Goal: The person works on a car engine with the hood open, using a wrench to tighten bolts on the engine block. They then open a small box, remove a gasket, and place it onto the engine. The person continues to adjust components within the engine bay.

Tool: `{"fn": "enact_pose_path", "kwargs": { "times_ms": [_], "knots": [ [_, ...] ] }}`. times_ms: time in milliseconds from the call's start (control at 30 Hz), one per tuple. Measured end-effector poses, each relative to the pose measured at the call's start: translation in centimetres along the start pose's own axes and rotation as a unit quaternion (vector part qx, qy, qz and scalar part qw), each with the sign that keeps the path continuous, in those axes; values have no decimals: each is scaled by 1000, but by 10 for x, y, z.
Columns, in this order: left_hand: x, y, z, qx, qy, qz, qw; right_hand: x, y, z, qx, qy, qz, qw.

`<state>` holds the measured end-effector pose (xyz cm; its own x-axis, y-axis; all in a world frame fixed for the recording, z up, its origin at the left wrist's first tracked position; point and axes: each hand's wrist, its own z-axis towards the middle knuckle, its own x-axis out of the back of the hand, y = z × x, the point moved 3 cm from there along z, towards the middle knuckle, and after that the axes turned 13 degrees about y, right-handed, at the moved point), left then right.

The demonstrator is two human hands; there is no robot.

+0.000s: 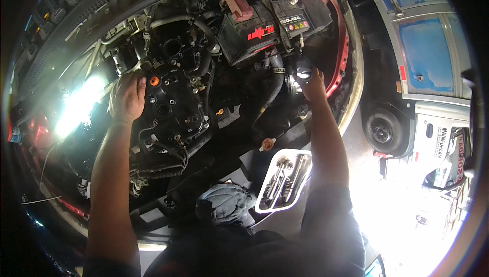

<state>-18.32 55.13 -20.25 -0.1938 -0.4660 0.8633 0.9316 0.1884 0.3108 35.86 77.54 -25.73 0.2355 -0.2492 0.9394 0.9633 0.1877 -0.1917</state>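
My left hand (127, 97) rests on the left edge of a dark engine (165, 93), its thumb stretched out beside an orange cap (154, 81). Nothing shows in that hand. Below the battery (249, 35), my right hand (313, 86) reaches into the right side of the engine bay. Its fingers are closed at a shiny, rounded metal part (301, 76); what they grip is too dark to make out. A ribbed grey hose (276, 86) runs down to the left of this hand.
A white tray (261, 203) of sockets and ratchet tools sits on the front edge of the bay. Beside it lies a dark cloth bundle (224, 201). A bright lamp (81, 106) glares at the left. A blue-windowed vehicle (425, 55) stands to the right.
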Motion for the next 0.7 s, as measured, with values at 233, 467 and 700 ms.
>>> {"fn": "enact_pose_path", "kwargs": {
  "times_ms": [233, 467, 700],
  "knots": [
    [-7, -5, -2, -39, 43, -6, 998, -26, 21, 24, -115, -140, 364, 914],
    [4, 3, 2, -31, 41, -17, 999, 21, 22, 4, -101, -15, 122, 987],
    [13, 7, 6, 4, 13, -22, 1000, 71, 21, -30, -267, 36, 150, 951]
  ]
}}
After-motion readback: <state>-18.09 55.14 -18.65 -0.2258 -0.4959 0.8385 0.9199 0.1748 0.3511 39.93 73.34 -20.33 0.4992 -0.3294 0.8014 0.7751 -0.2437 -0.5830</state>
